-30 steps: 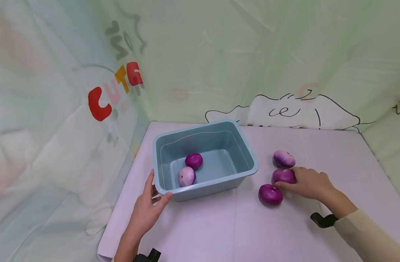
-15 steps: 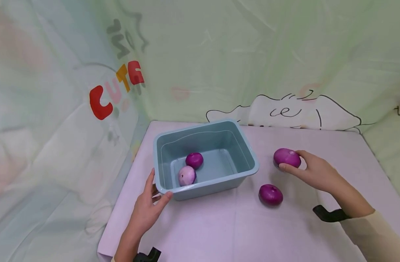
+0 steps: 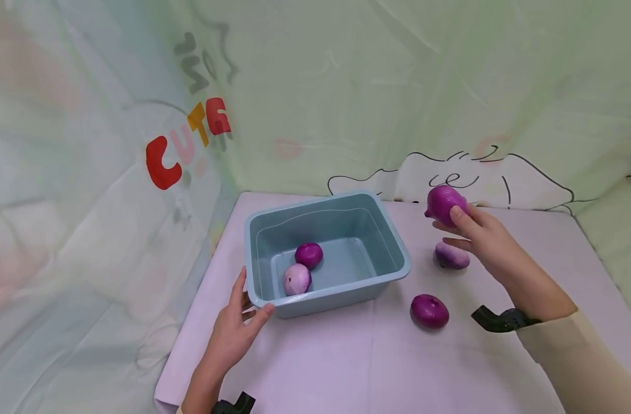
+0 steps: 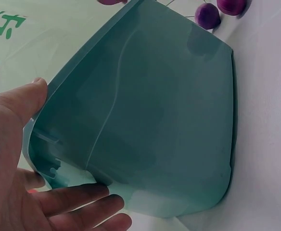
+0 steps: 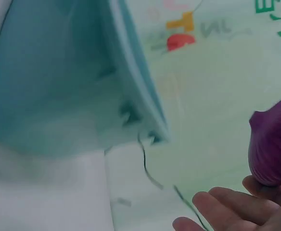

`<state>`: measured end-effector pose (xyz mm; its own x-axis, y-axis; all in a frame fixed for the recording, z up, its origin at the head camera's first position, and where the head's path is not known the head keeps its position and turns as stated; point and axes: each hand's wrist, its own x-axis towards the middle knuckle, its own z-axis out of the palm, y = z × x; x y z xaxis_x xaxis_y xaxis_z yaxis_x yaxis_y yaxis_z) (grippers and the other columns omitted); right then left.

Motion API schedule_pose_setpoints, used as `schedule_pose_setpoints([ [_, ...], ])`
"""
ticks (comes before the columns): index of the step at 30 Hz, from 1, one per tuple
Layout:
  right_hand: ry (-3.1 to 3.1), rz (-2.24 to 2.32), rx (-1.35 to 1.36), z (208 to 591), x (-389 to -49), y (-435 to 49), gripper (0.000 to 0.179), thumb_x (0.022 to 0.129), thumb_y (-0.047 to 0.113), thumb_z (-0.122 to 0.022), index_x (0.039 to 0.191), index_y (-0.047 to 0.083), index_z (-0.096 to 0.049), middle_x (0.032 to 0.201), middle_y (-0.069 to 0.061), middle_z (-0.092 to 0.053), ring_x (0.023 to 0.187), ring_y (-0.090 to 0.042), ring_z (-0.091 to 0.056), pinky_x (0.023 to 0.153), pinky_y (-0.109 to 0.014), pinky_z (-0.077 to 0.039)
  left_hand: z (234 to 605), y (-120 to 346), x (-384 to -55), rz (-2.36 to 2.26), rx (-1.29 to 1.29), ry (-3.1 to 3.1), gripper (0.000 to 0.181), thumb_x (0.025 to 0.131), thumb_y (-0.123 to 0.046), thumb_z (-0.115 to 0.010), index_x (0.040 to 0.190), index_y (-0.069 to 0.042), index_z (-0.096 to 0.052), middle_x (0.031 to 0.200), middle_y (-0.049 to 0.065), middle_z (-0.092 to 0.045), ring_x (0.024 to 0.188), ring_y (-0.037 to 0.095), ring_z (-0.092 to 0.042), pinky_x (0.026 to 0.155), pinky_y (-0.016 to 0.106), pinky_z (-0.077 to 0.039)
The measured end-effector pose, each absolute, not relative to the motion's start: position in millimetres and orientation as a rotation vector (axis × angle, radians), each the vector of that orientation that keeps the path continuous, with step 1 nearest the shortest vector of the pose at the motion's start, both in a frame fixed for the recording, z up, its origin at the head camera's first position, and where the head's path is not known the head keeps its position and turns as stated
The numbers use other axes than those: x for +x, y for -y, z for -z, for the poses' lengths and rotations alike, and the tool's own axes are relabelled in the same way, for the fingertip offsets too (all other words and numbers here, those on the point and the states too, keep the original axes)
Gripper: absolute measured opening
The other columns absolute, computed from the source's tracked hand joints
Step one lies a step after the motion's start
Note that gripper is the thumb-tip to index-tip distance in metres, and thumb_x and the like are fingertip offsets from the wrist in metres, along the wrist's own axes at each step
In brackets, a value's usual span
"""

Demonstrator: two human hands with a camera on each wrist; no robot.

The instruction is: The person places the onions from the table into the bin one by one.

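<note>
Purple onion (image 3: 446, 204) in right hand (image 3: 485, 237), clamped thumb-to-fingers, right of bin (image 3: 341, 299); left hand (image 3: 234, 332), fingers apart, touches its near-left corner.

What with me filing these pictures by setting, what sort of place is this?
Likely a makeshift booth for tabletop work: printed curtains line three sides of a cloth-covered table, with a blue tub on it.

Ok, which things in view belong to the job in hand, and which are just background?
Likely the job:
raised onion, held by the right hand
blue tub, touched by the left hand
inside it: dark onion, pale onion
outside it: purple onion, purple-and-white onion

Likely just surroundings:
printed curtain
covered table
black wrist gear
</note>
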<state>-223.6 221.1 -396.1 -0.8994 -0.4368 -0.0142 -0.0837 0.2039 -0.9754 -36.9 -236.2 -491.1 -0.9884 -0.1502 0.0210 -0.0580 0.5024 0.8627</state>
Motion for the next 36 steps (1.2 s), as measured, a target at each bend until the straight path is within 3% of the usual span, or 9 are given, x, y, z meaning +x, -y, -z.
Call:
schedule_pose_setpoints([
  [1,-2.051,1.848,-0.534,393.5,-226.4,-217.6,0.063,0.114,0.040,-0.037,0.162,0.001,-0.026,0.139,-0.006,-0.063,0.124,-0.014,-0.062,0.096,-0.032,-0.054,491.4,236.1,-36.7,1.511,0.186,2.642,0.099,0.094,-0.052,-0.074,0.168,-0.027,-0.014,0.145,0.018,-0.058,0.123,0.032,-0.064,0.096,0.056,-0.054],
  [3,-1.730,2.014,-0.577,388.1,-232.2,-211.0,0.060,0.113,0.043,-0.035,0.162,0.008,-0.029,0.138,-0.004,-0.065,0.126,-0.019,-0.062,0.097,-0.036,-0.054,492.0,236.1,-36.7,1.516,0.186,2.641,0.099,0.094,-0.052,-0.074,0.168,-0.027,-0.014,0.145,0.017,-0.058,0.123,0.032,-0.064,0.096,0.056,-0.053],
  [7,-1.318,2.145,-0.606,379.9,-245.0,-196.8,0.055,0.112,0.047,-0.034,0.160,0.018,-0.034,0.144,-0.016,-0.059,0.132,-0.035,-0.057,0.104,-0.050,-0.049,493.0,236.7,-37.3,1.515,0.185,2.637,0.099,0.094,-0.053,-0.074,0.168,-0.026,-0.014,0.144,0.017,-0.058,0.122,0.032,-0.064,0.096,0.056,-0.054],
  [11,-1.255,2.159,-0.544,370.7,-250.2,-174.3,0.060,0.110,0.049,-0.040,0.161,0.019,-0.029,0.145,-0.019,-0.057,0.133,-0.037,-0.055,0.106,-0.053,-0.047,493.4,237.7,-37.4,1.512,0.189,2.636,0.099,0.094,-0.053,-0.074,0.168,-0.027,-0.014,0.144,0.017,-0.059,0.122,0.032,-0.064,0.096,0.053,-0.055],
  [17,-1.458,2.034,-0.456,353.4,-252.0,-122.7,0.074,0.106,0.058,-0.044,0.164,0.020,-0.019,0.150,-0.021,-0.051,0.140,-0.039,-0.046,0.110,-0.052,-0.044,494.0,238.1,-37.7,1.525,0.177,2.629,0.100,0.094,-0.052,-0.075,0.168,-0.028,-0.014,0.144,0.016,-0.058,0.121,0.032,-0.065,0.095,0.050,-0.056],
  [22,-1.554,1.905,-0.486,346.5,-258.5,-80.2,0.080,0.103,0.065,-0.045,0.165,0.019,-0.024,0.157,-0.023,-0.041,0.146,-0.046,-0.035,0.115,-0.060,-0.034,493.7,237.3,-38.8,1.532,0.177,2.630,0.100,0.093,-0.053,-0.075,0.168,-0.029,-0.013,0.145,0.016,-0.058,0.122,0.032,-0.065,0.096,0.053,-0.055],
  [36,-1.744,1.514,-0.539,348.9,-265.7,-22.1,0.074,0.104,0.060,-0.051,0.153,0.004,-0.048,0.143,-0.017,-0.059,0.135,-0.036,-0.052,0.112,-0.060,-0.038,495.0,224.7,-47.1,1.517,0.126,2.648,0.101,0.092,-0.057,-0.075,0.168,-0.032,-0.013,0.144,0.010,-0.060,0.121,0.024,-0.065,0.097,0.051,-0.055],
])
